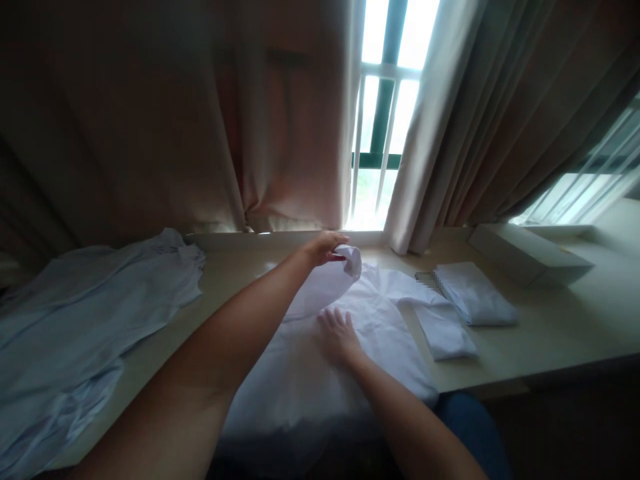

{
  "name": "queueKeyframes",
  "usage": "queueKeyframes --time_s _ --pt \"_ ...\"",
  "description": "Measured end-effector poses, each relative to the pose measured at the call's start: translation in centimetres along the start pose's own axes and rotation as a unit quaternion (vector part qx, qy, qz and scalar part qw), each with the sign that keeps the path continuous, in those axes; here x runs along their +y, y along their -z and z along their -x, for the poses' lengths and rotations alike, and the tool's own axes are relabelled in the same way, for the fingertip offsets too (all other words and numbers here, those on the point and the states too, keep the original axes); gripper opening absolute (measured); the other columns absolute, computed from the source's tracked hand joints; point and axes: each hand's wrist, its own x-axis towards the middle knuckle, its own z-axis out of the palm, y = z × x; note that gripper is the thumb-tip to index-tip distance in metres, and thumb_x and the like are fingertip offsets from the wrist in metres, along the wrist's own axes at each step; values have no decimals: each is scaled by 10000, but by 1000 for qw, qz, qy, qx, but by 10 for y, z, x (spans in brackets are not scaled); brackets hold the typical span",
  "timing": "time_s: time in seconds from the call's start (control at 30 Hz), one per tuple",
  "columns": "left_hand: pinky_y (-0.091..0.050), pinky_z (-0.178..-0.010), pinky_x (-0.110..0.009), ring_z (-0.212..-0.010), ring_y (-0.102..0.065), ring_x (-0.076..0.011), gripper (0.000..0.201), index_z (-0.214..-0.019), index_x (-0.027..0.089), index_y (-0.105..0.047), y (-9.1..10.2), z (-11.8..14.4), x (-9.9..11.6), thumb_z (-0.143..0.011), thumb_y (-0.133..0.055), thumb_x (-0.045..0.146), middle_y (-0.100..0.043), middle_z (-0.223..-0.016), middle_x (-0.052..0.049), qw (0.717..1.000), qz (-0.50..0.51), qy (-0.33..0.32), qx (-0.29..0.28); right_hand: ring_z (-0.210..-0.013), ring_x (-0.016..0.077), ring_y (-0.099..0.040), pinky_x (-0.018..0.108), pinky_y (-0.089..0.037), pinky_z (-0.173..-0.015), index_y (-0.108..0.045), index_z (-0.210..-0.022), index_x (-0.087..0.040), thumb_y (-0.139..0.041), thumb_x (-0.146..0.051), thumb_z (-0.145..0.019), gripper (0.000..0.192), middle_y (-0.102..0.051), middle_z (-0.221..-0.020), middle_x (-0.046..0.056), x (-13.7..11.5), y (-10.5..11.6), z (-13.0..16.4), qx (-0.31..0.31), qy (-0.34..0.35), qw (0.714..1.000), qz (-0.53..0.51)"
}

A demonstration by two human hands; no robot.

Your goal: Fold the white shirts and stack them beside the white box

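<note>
Item: white shirt, spread on the table before the window. Step in hand: a fold, judged midway. Left hand pinches a raised sleeve or collar end, which one is unclear in the dim light. Right hand lies flat and wide on the shirt, pinning it. Next move calls for laying the raised part over squarely. Nearby: pale blue garments left; folded white pieces and box right, all apart, none obstructing.
</note>
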Motion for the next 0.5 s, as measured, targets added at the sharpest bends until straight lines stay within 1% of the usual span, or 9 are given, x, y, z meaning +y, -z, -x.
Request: queueKeyframes --time_s 0.07,0.13,0.2,0.23,0.3,0.37,0.43,0.5 --pt "-553 -699 -364 -619 -578 -139 238 -808 138 -615 -11 -12 -20 -674 -777 251 -586 -659 -18 998 -48 30 -7 -1477 319 -80 575 -22 -1155 -291 -1512 -249 -271 -618 -950 673 -187 -1605 77 2 -2 -1 1 -2 1000 -6" --pt "-554 -704 -361 -661 -611 -160 276 -861 144 -629 -16 -20 -39 -703 -762 326 -631 -734 -53 994 -93 54 -14 -1477 318 -73 578 -10 -1152 -294 -1511 -246 -259 -623 -950 677 -198 -1602 82 3 -4 -1 6 -5 1000 -7" --pt "-550 -706 -346 -724 -644 -181 336 -955 161 -637 -11 -24 -54 -748 -711 415 -672 -860 -90 989 -131 64 -9 -1478 313 -73 579 0 -1151 -299 -1508 -252 -243 -627 -951 674 -211 -1598 83 4 -5 -1 13 -3 1000 -5" --pt "-545 -707 -332 -760 -653 -186 364 -1003 172 -632 -4 -24 -61 -773 -672 451 -681 -925 -102 986 -153 64 3 -1477 312 -78 577 1 -1151 -306 -1504 -255 -240 -631 -950 673 -217 -1597 81 5 -5 -2 16 -1 1000 -5" --pt "-526 -711 -307 -834 -656 -197 382 -1043 180 -622 19 -17 -73 -809 -605 481 -680 -1009 -114 975 -207 63 50 -1476 310 -90 569 -6 -1154 -312 -1501 -255 -245 -639 -945 679 -222 -1596 79 6 -5 -2 20 4 1000 -8" --pt "-500 -728 -300 -909 -638 -223 337 -977 171 -631 51 0 -85 -802 -597 456 -678 -1005 -119 952 -275 61 117 -1474 311 -99 564 -14 -1157 -313 -1500 -249 -262 -641 -941 684 -224 -1595 79 6 -4 -2 16 3 1000 -11" --pt "-471 -770 -305 -975 -610 -252 257 -851 180 -636 85 29 -100 -747 -648 414 -681 -932 -106 921 -343 57 174 -1473 310 -102 562 -17 -1157 -314 -1500 -252 -279 -637 -940 680 -218 -1597 76 6 -4 -2 9 0 1000 -12" --pt "-450 -804 -320 -961 -605 -263 233 -761 201 -624 113 65 -121 -722 -662 428 -673 -834 -80 896 -393 50 199 -1474 309 -99 559 -18 -1158 -323 -1496 -258 -293 -634 -939 673 -213 -1599 71 5 -3 -1 9 -4 1000 -12"
